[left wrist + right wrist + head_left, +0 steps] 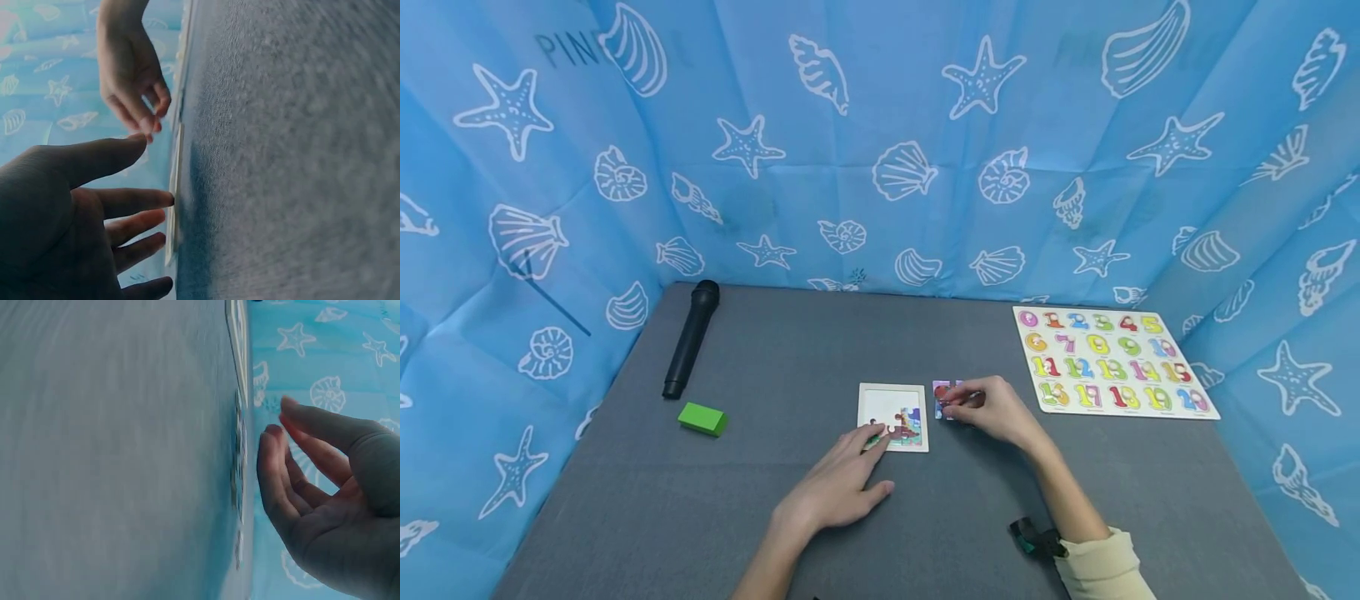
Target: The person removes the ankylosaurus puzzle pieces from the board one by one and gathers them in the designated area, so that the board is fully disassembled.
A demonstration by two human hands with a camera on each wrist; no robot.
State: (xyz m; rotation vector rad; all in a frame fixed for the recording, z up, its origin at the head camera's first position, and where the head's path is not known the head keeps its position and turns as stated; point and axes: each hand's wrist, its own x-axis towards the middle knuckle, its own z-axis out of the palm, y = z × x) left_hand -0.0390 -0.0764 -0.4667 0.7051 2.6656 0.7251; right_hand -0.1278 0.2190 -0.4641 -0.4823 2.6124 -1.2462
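A small white jigsaw tray lies mid-table, with colourful pieces fitted at its lower right and a bare white area at its upper left. My left hand rests its outstretched fingers on the tray's lower left; in the left wrist view those fingers are spread at the tray's edge. Just right of the tray lie loose jigsaw pieces, partly hidden under my right hand. In the right wrist view, its fingers bend loosely above the pieces, with a gap between thumb and forefinger.
A number puzzle board lies at the back right. To the left are a black microphone and a green block. A dark strap is by the right sleeve. Blue shell-print curtains enclose the grey table.
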